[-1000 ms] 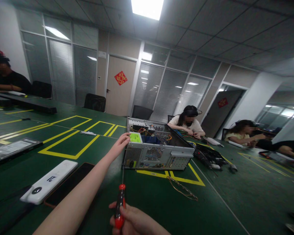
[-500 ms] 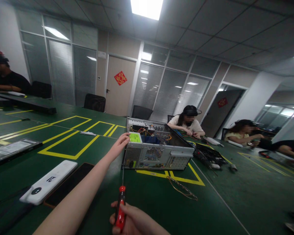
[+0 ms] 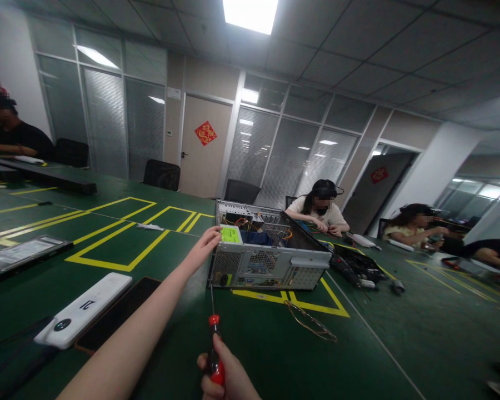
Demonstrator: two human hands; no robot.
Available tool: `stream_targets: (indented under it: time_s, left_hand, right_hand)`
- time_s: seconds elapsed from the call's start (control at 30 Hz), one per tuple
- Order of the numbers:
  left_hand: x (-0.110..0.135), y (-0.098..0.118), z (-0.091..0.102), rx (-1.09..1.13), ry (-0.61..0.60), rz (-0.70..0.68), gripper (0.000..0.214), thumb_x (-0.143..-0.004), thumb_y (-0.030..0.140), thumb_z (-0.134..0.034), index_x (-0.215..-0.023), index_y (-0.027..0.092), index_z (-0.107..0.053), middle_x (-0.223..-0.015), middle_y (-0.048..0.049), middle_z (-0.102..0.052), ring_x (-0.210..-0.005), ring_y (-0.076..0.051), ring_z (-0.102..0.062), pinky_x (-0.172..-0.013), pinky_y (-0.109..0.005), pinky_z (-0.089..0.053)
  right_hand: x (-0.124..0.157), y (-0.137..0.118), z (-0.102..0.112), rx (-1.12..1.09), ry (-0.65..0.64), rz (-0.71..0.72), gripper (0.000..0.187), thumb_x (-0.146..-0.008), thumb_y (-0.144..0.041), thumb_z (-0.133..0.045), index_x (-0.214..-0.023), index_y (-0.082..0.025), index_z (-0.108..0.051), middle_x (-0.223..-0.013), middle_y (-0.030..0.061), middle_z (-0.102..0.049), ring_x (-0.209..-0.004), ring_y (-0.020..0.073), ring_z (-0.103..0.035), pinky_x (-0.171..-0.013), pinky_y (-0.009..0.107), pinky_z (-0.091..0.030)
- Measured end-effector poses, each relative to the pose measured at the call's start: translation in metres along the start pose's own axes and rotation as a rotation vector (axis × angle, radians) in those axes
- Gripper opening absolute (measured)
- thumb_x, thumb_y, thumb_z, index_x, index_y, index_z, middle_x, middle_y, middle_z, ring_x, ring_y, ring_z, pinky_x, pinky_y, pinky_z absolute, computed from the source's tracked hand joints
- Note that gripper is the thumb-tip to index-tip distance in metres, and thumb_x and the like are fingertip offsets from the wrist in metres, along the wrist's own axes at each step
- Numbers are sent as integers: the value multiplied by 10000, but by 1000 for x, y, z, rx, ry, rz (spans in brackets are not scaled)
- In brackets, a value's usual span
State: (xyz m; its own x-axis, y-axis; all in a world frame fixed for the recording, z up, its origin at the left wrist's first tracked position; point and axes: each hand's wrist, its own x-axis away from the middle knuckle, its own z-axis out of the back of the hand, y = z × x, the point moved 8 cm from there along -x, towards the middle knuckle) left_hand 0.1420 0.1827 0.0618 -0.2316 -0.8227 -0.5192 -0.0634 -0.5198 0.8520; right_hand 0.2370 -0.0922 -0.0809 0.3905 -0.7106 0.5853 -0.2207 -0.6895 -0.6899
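An open computer case (image 3: 275, 272) lies on its side on the green table, its back panel facing me. My left hand (image 3: 204, 247) grips its near left edge, fingers curled over the top beside the power supply with a lime-green label (image 3: 230, 235). Below it, my right hand (image 3: 227, 375) is wrapped round the red and black handle of a screwdriver (image 3: 214, 333). The shaft points away from me, and its tip is at the lower left corner of the back panel. Whether the tip sits in a screw is too small to tell. Wires show inside the case.
On the left lie a hard drive (image 3: 25, 254), a white device marked 21 (image 3: 85, 311) and a dark phone (image 3: 123, 311). Glasses (image 3: 310, 321) lie in front of the case. To its right is an open tool kit (image 3: 354, 266). Other people sit around the table.
My right hand and the screwdriver handle have shifted slightly right, tilting the shaft, while the tip stays by the case corner. My left hand has kept its place.
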Motion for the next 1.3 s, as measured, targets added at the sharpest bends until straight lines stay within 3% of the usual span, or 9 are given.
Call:
stream_targets:
  time_s: [0.1,0.23,0.33,0.43,0.6,0.83,1.03,1.2,1.3]
  left_hand:
    - [0,1,-1,13,-6,-3,593,-1055,872,-828,-991,283,-808,-1724,-140,-817,-1710,-423,-709,-1497,-582,-562]
    - [0,1,-1,16,-17,-7,582,-1064,862,-817,-1001,283,-801,-1729,-151,-810,-1717,-425,-706,-1510,-593,-552]
    - [0,-1,0,4,-9,-11,559,-1081,834,-810,-999,280,-796,-1722,-151,-816,-1710,-415,-713,-1514,-590,-549]
    - [-1,-1,1,-14,9,-27,539,-1093,806,-815,-982,279,-793,-1684,-144,-842,-1696,-398,-726,-1519,-571,-544]
    - [0,-1,0,-33,13,-23,532,-1103,802,-812,-985,283,-805,-1694,-134,-846,-1696,-393,-731,-1519,-560,-543]
    - [0,-1,0,-13,4,-16,535,-1109,805,-807,-1005,280,-806,-1720,-140,-827,-1716,-406,-718,-1528,-582,-537]
    - [0,0,0,-2,-9,-5,536,-1112,804,-812,-1008,278,-797,-1728,-153,-809,-1726,-428,-703,-1539,-621,-523]
    - [1,0,0,-12,-30,10,506,-1119,775,-816,-1015,280,-803,-1744,-133,-809,-1731,-407,-702,-1523,-574,-546]
    - [0,-1,0,-7,-28,5,505,-1128,766,-811,-1023,272,-806,-1750,-150,-803,-1734,-409,-702,-1528,-574,-537]
  right_hand:
    - [3,-9,-1,-153,94,52,646,-1277,-681,-746,-816,-243,-637,-653,-74,-512,-508,68,-296,-528,185,-82]
    - [11,-18,-8,-316,144,26,517,-1299,-558,-699,-934,-197,-760,-818,-4,-670,-543,65,-471,-511,164,-162]
    - [13,-21,-9,-340,110,0,546,-1339,-550,-598,-951,-205,-768,-721,-22,-621,-505,73,-398,-507,168,-97]
    - [9,-19,-2,-290,85,11,652,-1326,-633,-645,-820,-223,-669,-632,-64,-540,-474,55,-265,-497,184,-27]
    - [4,-11,0,-66,12,-6,721,-1301,-657,-712,-728,-226,-640,-529,-103,-404,-466,56,-176,-474,185,-53]
    - [9,-16,-2,-381,182,24,431,-1294,-487,-702,-969,-209,-756,-817,-1,-704,-593,94,-569,-514,143,-221]
    - [9,-17,-1,-343,127,-21,514,-1343,-548,-576,-967,-230,-723,-719,-32,-630,-514,86,-416,-505,161,-97]
    - [7,-13,6,-201,97,-10,535,-1199,-562,-898,-869,-258,-607,-664,-104,-518,-485,60,-252,-486,159,-57]
    - [10,-13,6,-228,150,-10,519,-1250,-521,-828,-859,-242,-634,-684,-82,-558,-496,59,-325,-488,139,-126]
